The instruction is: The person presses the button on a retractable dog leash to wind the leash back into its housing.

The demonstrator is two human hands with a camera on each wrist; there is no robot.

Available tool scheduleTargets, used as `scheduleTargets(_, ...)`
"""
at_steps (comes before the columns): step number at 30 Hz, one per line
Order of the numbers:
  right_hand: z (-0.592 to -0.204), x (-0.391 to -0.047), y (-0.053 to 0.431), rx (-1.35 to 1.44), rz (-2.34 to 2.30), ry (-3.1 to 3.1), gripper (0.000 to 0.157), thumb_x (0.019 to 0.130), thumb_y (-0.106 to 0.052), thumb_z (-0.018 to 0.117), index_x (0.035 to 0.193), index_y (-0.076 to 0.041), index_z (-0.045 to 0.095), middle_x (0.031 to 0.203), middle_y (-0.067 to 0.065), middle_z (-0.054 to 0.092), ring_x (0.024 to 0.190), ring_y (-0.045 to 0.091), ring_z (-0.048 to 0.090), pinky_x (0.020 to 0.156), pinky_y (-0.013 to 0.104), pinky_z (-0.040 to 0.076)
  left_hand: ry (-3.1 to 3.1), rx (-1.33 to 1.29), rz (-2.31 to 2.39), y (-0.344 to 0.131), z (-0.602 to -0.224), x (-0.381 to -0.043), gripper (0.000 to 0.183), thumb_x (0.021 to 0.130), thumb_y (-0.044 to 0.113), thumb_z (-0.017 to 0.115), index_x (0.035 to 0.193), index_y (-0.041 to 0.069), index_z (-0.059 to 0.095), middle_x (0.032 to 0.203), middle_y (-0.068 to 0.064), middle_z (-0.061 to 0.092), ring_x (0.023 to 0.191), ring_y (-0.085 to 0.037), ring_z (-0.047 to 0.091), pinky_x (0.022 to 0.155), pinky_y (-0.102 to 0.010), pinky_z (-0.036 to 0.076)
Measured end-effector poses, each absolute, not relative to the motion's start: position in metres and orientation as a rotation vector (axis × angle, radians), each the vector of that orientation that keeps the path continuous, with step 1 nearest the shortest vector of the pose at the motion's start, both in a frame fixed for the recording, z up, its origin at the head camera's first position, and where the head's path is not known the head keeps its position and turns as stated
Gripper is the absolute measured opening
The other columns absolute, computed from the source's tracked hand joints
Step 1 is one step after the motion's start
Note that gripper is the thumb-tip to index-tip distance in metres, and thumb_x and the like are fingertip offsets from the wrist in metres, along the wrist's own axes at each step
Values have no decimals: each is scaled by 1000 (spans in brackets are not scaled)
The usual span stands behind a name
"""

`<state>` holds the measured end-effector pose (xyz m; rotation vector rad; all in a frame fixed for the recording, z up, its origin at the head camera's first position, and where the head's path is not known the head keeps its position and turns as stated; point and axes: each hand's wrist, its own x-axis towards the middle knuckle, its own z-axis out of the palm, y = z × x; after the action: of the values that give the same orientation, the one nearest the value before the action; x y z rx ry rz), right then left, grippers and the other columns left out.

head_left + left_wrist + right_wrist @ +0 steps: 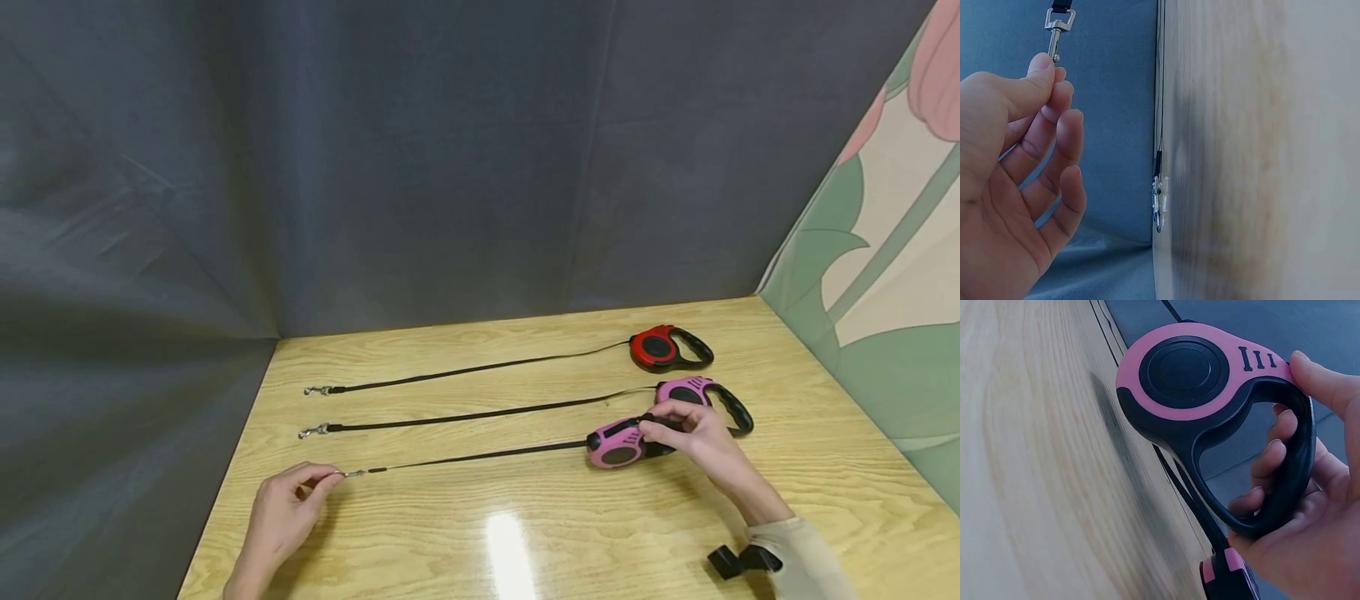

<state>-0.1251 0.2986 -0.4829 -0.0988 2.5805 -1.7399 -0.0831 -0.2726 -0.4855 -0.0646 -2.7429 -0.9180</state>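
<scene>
My left hand [285, 510] pinches the metal snap clip [1054, 40] of a retractable dog leash between thumb and forefinger, its other fingers loosely bent. From the clip, a black strap [487, 454] stretches across to the pink-and-black casing [617, 443]. My right hand [701, 442] grips that casing's black loop handle [1300, 469], fingers curled through the opening. In the right wrist view the casing is tilted and held above the table. Just behind it, a second pink leash [693, 387] lies on the table, partly hidden by the right hand.
Farther back lies a red retractable leash [654, 348]. Both lying leashes have straps drawn out leftward, ending in metal clips [313, 431]. Beneath is a wooden table [420, 533], with a dark curtain [450, 167] behind and a flower-patterned cloth [885, 333] at right.
</scene>
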Motion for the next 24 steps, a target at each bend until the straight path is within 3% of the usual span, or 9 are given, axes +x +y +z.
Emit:
scheduleTargets(7,-483,-123,295,-125,-1767,2559,12,98,-6,75,108,1,72,96,-18,68,86,5,59,73,25,48,-2740,-66,-917,-272,-488,-82,8,95,25,83,93,17,84,86,12,77,75,5,62,64,-23,53)
scheduleTargets(11,-483,-123,293,-132,-1774,2555,12,98,-6,75,107,1,72,97,-19,67,87,5,59,73,25,48,-2736,-73,-926,-272,-489,-82,2,93,20,84,92,21,84,86,13,77,75,5,62,64,-23,53)
scheduleTargets(24,-484,-123,288,-151,-1795,2540,11,97,-5,76,106,1,73,91,-18,70,84,5,61,72,24,48,-2735,-70,-966,-270,-488,-83,10,92,18,85,90,27,83,86,14,76,74,4,62,64,-23,53)
